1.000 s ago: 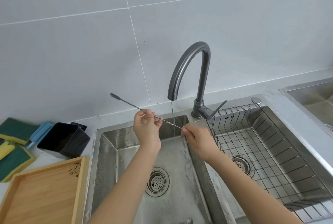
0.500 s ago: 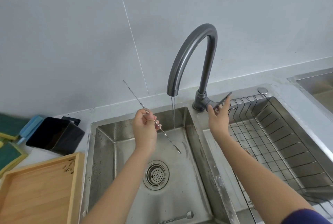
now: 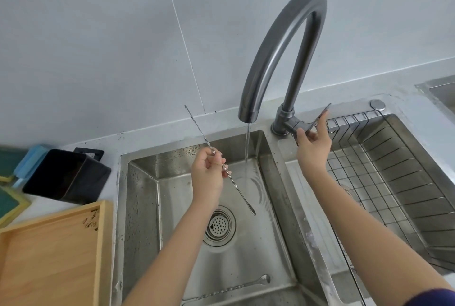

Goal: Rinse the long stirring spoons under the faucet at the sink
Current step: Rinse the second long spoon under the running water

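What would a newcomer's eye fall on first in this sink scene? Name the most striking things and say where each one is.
The tall curved faucet stands at the centre behind the sink, with a thin stream of water falling into the left basin. Left of the stream, the left hand holds a long twisted stirring spoon slanted over the basin, while the right hand grips the faucet handle. A second spoon lies on the basin floor near the front.
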